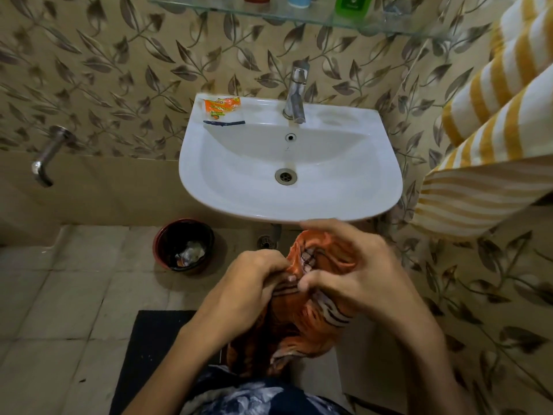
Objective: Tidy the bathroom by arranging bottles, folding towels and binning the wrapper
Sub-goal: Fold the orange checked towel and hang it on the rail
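Observation:
An orange towel (305,327) with dark and white stripes hangs bunched in front of me, below the sink's front edge. My left hand (251,280) grips its upper edge with curled fingers. My right hand (344,265) pinches the same edge between thumb and fingers, close beside the left. An orange and white wrapper (223,110) lies on the back left rim of the white sink (374,187). Several bottles (351,4) stand on the glass shelf (299,20) above, only their bottoms in view.
A dark round bin (167,235) holding some rubbish stands on the tiled floor left of the sink. A yellow and white striped towel (493,121) hangs at the right. A tap (296,94) rises behind the basin, a wall spout (48,160) at left, a black mat (155,351) underfoot.

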The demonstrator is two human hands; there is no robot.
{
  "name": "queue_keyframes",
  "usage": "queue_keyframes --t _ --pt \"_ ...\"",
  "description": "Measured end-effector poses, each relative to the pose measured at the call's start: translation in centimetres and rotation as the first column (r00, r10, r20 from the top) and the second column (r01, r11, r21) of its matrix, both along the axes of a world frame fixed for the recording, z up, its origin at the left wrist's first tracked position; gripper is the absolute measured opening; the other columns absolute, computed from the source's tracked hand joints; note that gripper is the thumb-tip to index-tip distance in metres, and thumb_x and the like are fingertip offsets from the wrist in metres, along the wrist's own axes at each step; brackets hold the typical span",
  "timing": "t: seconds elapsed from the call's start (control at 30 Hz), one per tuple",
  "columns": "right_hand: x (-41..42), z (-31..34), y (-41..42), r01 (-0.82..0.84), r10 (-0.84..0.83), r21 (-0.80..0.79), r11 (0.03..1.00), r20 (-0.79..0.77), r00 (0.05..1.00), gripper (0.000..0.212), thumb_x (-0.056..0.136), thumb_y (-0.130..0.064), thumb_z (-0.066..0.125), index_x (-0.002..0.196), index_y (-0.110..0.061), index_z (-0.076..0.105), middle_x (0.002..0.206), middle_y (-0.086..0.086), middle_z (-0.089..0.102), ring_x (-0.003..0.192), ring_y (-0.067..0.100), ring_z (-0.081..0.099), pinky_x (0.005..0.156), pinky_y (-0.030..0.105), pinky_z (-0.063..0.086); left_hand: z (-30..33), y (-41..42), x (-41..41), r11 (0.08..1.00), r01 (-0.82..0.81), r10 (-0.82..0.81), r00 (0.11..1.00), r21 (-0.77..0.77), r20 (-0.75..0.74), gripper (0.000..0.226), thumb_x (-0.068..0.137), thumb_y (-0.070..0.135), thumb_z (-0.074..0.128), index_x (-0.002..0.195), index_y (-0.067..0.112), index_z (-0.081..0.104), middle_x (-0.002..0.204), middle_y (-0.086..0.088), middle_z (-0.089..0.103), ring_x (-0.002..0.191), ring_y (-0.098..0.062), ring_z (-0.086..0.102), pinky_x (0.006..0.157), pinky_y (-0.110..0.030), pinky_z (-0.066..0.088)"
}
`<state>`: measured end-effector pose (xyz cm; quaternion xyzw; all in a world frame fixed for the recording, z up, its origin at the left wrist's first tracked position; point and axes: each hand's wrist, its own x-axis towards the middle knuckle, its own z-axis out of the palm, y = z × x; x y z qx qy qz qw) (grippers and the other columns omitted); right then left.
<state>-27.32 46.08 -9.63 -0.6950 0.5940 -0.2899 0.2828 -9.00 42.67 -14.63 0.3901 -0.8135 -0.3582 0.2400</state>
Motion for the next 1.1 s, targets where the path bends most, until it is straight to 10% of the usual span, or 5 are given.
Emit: queue_keyframes --t 0.1,0.3,0.53,1.1 --pt "1.2 -0.8 -0.5 -0.138 0.182 0.164 0.977 -0.295 0.938 0.083 0.054 -0.075 0.060 0.130 -0.065 0.027 0.119 -0.017 0.065 0.113 0.011 0.059 0.090 0.041 0.049 0.4 -0.1 0.4 1.000 0.000 0.001 0.999 -0.028 0.037 0.022 0.079 0.022 0.048 0.078 0.014 0.068 0.079 0.007 0.064 0.076 -0.005 0.059 0.066 -0.030 0.049" --pt "1.3 -1.5 -1.5 -0.131 0.162 0.101 0.986 -0.413 0.896 0.045 0.069 -0.076 0.050 0.096 -0.040 0.054 0.082 -0.015 0.062 0.079 0.008 0.056 0.057 0.016 0.031 0.3 0.1 0.9 0.999 0.031 -0.029 0.998 -0.029 0.061 0.019 0.082 0.023 0.048 0.088 0.023 0.065 0.085 0.011 0.063 0.079 -0.002 0.058 0.067 -0.032 0.050" --pt "1.2 -0.3 -1.2 -0.102 0.096 0.003 0.995 -0.344 0.934 0.031 0.074 -0.065 0.044 0.090 -0.039 0.051 0.079 -0.011 0.067 0.078 0.013 0.063 0.065 0.033 0.047 0.4 -0.7 2.1 0.990 0.120 -0.129 0.984 0.079 0.125 0.028 0.081 0.045 0.054 0.080 0.019 0.065 0.082 0.012 0.058 0.077 -0.003 0.055 0.065 -0.027 0.047" --pt "-1.7 3.0 0.5 0.085 -0.089 -0.307 0.948 0.000 0.996 0.008 0.082 -0.036 0.056 0.077 -0.033 0.062 0.082 -0.014 0.067 0.073 0.003 0.065 0.061 0.021 0.048 0.4 -0.4 2.0 0.980 -0.006 -0.028 0.986 0.199 0.165 0.010 0.086 0.027 0.064 0.087 0.022 0.072 0.083 0.005 0.071 0.081 -0.008 0.065 0.074 -0.039 0.053"
